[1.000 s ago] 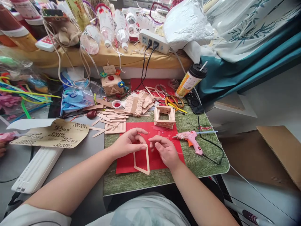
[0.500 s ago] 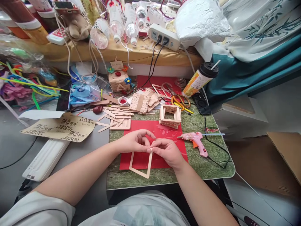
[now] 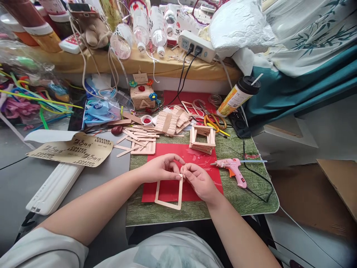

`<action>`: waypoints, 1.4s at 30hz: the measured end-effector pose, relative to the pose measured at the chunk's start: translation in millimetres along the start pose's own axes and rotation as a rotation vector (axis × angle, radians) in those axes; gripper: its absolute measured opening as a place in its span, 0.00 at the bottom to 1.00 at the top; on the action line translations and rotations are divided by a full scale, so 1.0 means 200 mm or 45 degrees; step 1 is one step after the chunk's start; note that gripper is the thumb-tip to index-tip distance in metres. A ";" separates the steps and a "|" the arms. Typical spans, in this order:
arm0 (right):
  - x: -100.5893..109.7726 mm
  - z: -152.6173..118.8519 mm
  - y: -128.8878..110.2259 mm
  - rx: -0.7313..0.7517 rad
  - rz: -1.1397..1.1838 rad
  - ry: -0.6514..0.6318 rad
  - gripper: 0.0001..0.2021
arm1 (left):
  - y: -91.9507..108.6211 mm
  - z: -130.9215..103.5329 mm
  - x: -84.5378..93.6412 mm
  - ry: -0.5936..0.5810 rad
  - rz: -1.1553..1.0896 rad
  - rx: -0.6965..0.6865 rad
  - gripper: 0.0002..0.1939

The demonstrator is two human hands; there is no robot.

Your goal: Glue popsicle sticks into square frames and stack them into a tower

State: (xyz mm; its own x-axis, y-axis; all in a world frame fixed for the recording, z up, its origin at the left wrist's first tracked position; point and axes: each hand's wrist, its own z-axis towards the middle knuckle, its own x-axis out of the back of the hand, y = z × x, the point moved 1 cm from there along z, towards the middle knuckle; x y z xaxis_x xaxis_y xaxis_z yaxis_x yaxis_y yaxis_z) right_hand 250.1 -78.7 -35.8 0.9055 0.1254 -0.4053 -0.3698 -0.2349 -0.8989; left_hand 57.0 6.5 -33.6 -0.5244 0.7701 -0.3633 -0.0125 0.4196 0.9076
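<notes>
A square frame of craft sticks hangs tilted over the red sheet. My left hand pinches its far side between thumb and fingers, which cover most of that stick. My right hand is closed beside the frame's far right corner, thumb against the curled fingers. Whether those fingertips touch the corner or hold some small bit is hidden. Beyond my hands stands an open square stack of craft sticks. A pink hot glue gun lies to the right with a glue stick in its back.
Loose craft sticks and bundled sticks lie at the back left, near a decorated stick box. Orange-handled scissors and a lidded drink cup are at the back right. Sandpaper lies left. The glue gun's black cord loops at right.
My right fingers have curled in and shifted slightly off the frame's corner. The frame has turned a little and moved slightly right in my left hand.
</notes>
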 end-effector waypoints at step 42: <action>0.07 0.04 -0.03 0.237 0.295 0.586 0.15 | 0.02 -0.01 0.12 0.938 0.212 -0.457 0.15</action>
State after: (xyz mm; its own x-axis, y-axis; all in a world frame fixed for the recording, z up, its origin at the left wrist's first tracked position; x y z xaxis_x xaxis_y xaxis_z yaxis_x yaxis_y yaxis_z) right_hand 262.5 -67.3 -38.2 0.7781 -0.3540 -0.5188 -0.5628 -0.0263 -0.8261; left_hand 41.4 26.1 -37.5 -0.9643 0.2449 -0.1013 -0.0907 0.0540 0.9944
